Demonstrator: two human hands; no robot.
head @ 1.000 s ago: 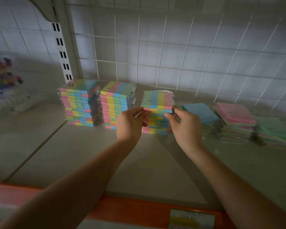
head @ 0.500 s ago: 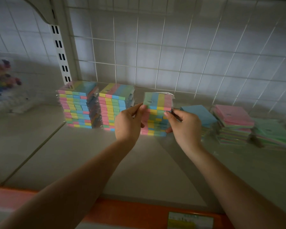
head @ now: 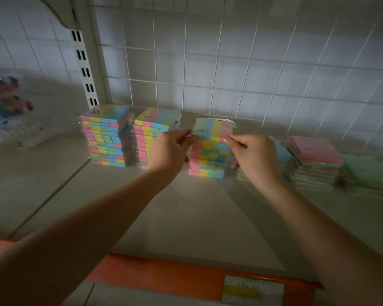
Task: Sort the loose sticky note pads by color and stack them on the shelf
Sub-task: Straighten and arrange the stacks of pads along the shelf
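While pinched at its left edge by the left hand (head: 167,149) and at its right edge by the right hand (head: 253,156), sat atop the middle stack (head: 208,161) at frame centre: the top pad (head: 211,129), striped green, blue, yellow, pink. Stood left of it on the shelf (head: 186,213): two taller striped stacks (head: 106,140). Lay to the right: low piles of blue, pink (head: 314,151) and green pads.
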